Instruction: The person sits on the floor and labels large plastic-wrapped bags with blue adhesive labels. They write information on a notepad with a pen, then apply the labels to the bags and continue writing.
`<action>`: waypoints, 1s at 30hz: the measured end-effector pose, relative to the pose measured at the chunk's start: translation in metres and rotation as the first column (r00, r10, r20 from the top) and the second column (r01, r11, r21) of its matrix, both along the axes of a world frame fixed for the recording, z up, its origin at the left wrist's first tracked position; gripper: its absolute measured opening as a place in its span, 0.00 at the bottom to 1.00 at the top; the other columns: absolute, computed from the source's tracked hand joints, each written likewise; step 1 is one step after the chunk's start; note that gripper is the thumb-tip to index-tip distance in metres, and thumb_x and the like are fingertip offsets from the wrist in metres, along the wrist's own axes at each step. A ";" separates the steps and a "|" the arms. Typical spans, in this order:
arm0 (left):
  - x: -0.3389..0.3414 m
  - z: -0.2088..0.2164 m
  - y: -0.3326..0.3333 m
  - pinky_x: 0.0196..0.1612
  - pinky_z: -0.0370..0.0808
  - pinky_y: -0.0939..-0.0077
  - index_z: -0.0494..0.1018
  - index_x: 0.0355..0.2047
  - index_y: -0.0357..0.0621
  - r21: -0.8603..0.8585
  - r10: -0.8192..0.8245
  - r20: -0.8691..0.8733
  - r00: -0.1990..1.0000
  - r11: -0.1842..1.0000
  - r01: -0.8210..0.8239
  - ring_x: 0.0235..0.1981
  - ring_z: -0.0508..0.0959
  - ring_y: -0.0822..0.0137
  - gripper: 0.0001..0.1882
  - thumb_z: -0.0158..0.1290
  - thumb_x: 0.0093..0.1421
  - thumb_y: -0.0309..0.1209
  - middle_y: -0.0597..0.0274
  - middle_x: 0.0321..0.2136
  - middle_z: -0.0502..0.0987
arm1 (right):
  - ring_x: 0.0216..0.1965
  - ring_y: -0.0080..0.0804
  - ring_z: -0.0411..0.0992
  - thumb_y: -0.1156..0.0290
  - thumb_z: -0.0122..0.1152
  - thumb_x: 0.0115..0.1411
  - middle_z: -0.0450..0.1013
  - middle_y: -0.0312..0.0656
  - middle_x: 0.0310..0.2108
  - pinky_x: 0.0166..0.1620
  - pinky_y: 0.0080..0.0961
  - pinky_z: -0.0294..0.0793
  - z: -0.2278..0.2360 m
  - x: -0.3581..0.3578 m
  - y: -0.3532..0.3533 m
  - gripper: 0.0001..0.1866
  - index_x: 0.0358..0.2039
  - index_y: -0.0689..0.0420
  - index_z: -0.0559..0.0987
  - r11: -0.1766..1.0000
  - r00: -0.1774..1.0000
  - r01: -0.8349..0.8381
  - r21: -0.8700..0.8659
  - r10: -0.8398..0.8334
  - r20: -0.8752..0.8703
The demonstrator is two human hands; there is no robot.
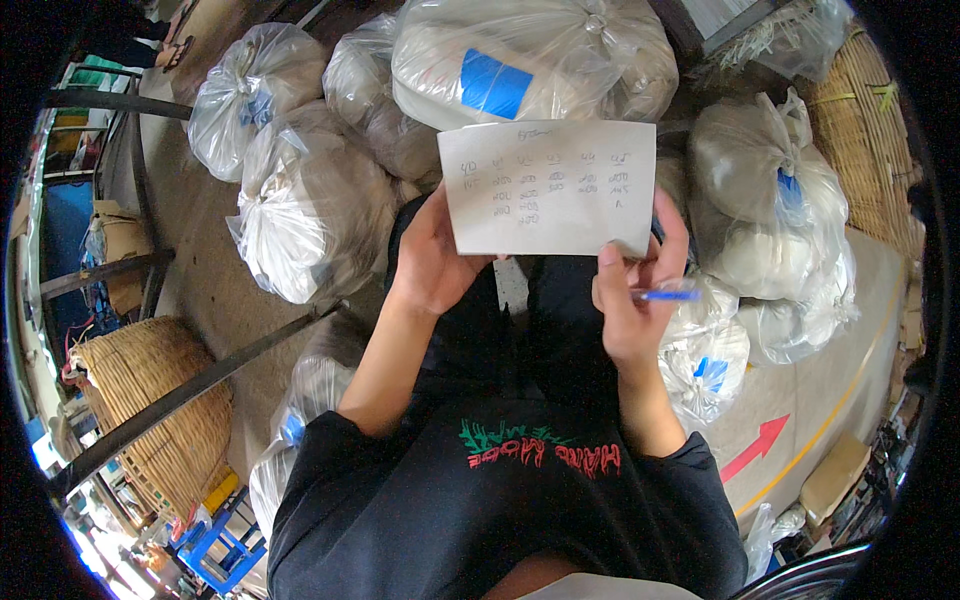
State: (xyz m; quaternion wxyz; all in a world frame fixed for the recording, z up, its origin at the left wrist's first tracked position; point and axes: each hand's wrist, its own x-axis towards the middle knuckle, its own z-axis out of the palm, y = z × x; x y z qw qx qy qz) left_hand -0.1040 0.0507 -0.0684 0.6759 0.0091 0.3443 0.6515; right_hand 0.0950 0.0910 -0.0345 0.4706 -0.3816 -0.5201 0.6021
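Observation:
A white sheet of paper (548,225) with handwritten columns of figures is held up in front of me. My left hand (437,250) grips its lower left edge, the fingers mostly hidden behind it. At the lower right corner, my right hand (640,290) pinches the sheet with the thumb in front. A blue pen (668,295) also sticks out from the fingers of that hand, pointing right. Beyond the paper sits a big clear plastic bag (590,50) of pale contents with a blue label (496,84) on it.
Several tied plastic bags surround me, among them one at left (310,220) and one at right (765,190). Woven baskets (150,400) stand left and far right. A dark metal bar (200,385) crosses on the left. A red arrow (757,448) marks the floor. Another person's foot (175,52) shows top left.

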 end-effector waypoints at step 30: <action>-0.004 0.075 -0.020 0.19 0.79 0.77 0.66 0.49 0.30 0.155 0.191 -0.840 0.508 0.981 -0.113 0.21 0.80 0.67 0.15 0.45 0.72 0.32 0.50 0.33 0.78 | 0.11 0.14 0.51 0.48 0.38 0.74 0.69 0.44 0.23 0.12 0.15 0.48 -0.012 0.004 0.020 0.30 0.37 0.66 0.74 0.860 0.967 -0.248 -0.446 0.192 -0.168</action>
